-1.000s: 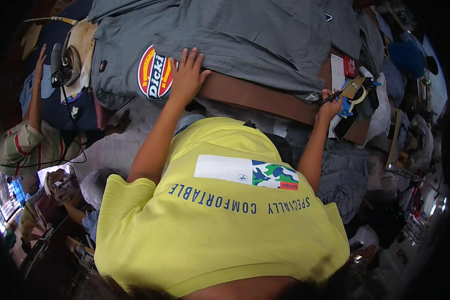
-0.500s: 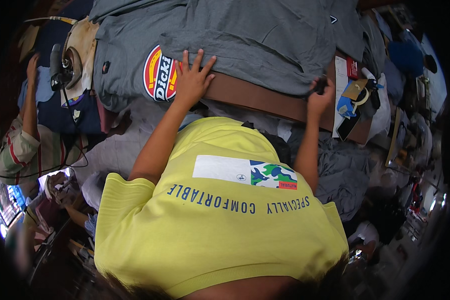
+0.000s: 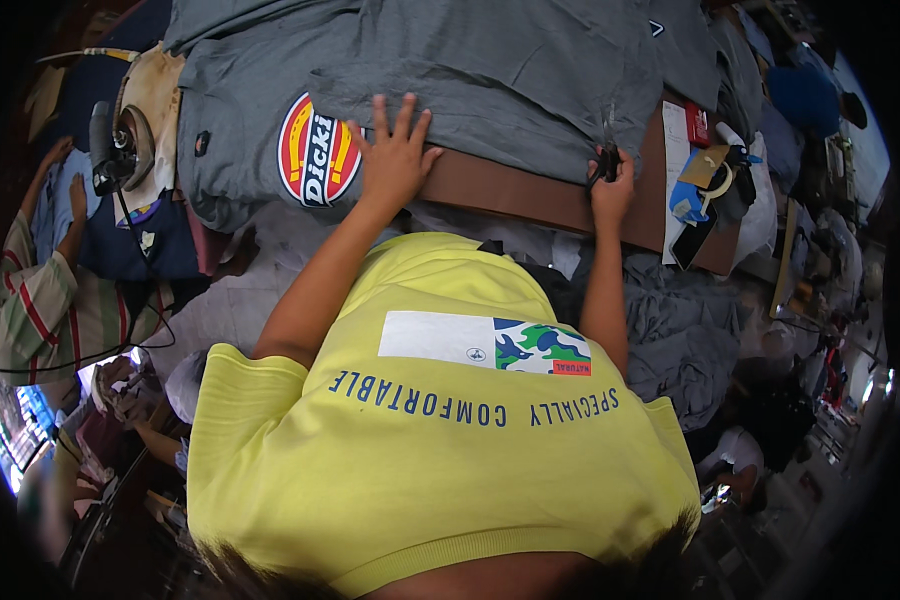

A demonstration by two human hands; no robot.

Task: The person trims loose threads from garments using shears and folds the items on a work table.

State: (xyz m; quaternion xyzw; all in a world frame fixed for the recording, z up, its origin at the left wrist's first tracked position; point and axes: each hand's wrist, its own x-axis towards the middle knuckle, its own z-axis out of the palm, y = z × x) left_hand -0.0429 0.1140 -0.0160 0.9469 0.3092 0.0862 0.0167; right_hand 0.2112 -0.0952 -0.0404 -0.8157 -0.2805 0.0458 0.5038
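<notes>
A grey T-shirt (image 3: pixel 510 60) lies spread over a brown board (image 3: pixel 510 190), with a round red, yellow and white printed patch (image 3: pixel 315 160) near its left part. My left hand (image 3: pixel 395 165) rests flat on the shirt just right of that patch, fingers spread. At the shirt's near right edge, my right hand (image 3: pixel 613 198) grips black-handled scissors (image 3: pixel 607 160), whose blades point away from me over the cloth. How far the blades are parted cannot be made out.
Right of the shirt, the board holds a paper sheet (image 3: pixel 676 140), a red box (image 3: pixel 697 122), a tape roll (image 3: pixel 718 182) and a dark phone (image 3: pixel 692 240). On the left are an iron (image 3: pixel 135 145) and a co-worker's striped sleeve (image 3: pixel 40 295). Grey cloth (image 3: pixel 680 340) is heaped at right.
My right hand has shifted left along the shirt's edge, and the scissors' blades now show. My left hand stays on the shirt. A second hand of the co-worker shows at left.
</notes>
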